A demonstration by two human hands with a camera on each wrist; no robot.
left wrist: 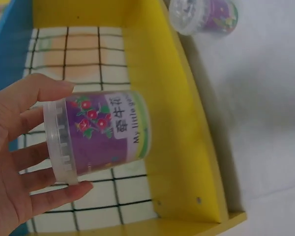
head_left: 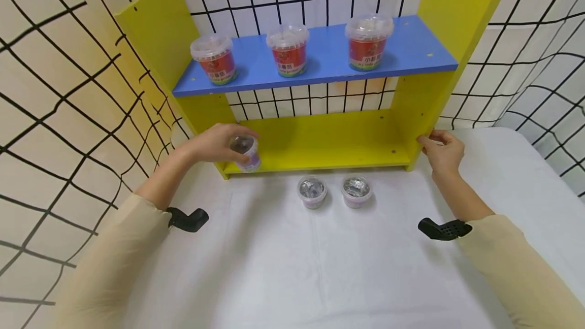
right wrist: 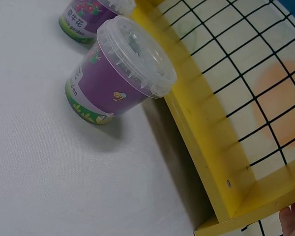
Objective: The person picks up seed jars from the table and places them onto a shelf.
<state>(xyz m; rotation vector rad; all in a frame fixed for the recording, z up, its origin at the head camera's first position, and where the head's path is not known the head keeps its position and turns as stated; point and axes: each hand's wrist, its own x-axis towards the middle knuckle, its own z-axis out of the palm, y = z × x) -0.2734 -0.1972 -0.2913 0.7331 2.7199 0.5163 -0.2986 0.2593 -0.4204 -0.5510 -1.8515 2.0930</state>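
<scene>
The cup (left wrist: 101, 135) is gripped by the curled fingers of the left hand (head_left: 220, 142), round its lid (left wrist: 60, 142), at the left end of the low shelf (head_left: 320, 138); whether the shelf is touched cannot be told. The side board (head_left: 417, 108) is pinched by the right hand (head_left: 445, 156). The cup looks light and stiff, but its smooth, thin plastic could slip, or be dented by a hard squeeze. It is best held gently round its sides, so the lid is not popped off. Two more cups (head_left: 312, 193) are set on the worktop (head_left: 329, 268).
</scene>
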